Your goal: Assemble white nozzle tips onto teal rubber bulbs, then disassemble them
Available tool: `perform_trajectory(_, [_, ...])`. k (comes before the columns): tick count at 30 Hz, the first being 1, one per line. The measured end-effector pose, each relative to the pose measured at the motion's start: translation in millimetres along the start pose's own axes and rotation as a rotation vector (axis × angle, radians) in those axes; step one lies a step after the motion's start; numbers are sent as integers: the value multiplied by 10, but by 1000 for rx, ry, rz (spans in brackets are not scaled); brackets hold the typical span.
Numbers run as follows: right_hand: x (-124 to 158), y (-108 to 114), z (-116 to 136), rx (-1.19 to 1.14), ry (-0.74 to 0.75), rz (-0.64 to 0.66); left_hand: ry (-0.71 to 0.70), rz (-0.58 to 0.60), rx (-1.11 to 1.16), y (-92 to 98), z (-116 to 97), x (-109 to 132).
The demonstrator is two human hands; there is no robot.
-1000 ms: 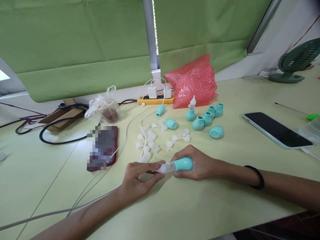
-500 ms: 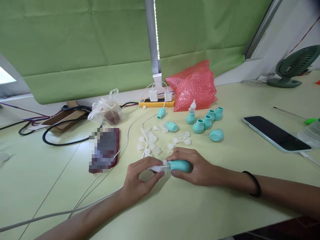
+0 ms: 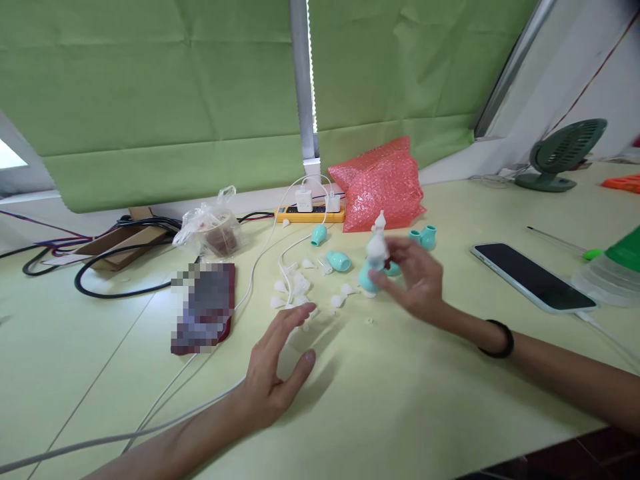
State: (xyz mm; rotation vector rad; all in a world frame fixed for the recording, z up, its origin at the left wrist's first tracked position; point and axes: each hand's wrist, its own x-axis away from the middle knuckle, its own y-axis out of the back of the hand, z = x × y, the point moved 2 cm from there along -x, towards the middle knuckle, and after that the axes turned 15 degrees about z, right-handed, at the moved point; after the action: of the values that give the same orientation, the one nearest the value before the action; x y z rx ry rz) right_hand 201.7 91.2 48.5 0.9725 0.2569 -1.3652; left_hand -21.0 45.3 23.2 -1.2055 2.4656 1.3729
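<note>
My right hand [image 3: 417, 280] is lifted over the table, its fingers pinched on a teal bulb with a white nozzle [image 3: 374, 257] that stands upright; the image is blurred there. My left hand [image 3: 277, 363] hovers low over the table with its fingers stretched out and nothing in it, just short of a scatter of small white plastic pieces [image 3: 297, 290]. Loose teal bulbs [image 3: 339, 260] lie behind the white pieces. More teal bulbs [image 3: 424, 237] stand beyond my right hand, partly hidden by it.
A pink bubble-wrap bag [image 3: 383, 183] and a yellow power strip [image 3: 310, 213] sit at the back. White cables run across the table to a red phone [image 3: 205, 307]. Another phone [image 3: 533, 277] lies right. A clear bag [image 3: 213, 223], black cables and a fan [image 3: 563, 157] are nearby.
My hands have come apart. My right hand has carried the bulb with its nozzle up and to the right, turning it upright. My left hand has let go and opened.
</note>
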Motion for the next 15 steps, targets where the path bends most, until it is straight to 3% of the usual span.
perform_trajectory(5, [-291, 483, -249, 68, 34, -321, -35, 103, -149, -36, -37, -10])
perform_trajectory(6, [-325, 568, -322, 104, 23, -333, -37, 112, -163, -41, -39, -10])
perform_trajectory(10, [-367, 795, -681, 232, -77, -313, -44, 125, -200, -53, -44, -10])
perform_trajectory(15, [-341, 792, -944, 451, -188, -140, -76, 144, -227, -59, -68, -19])
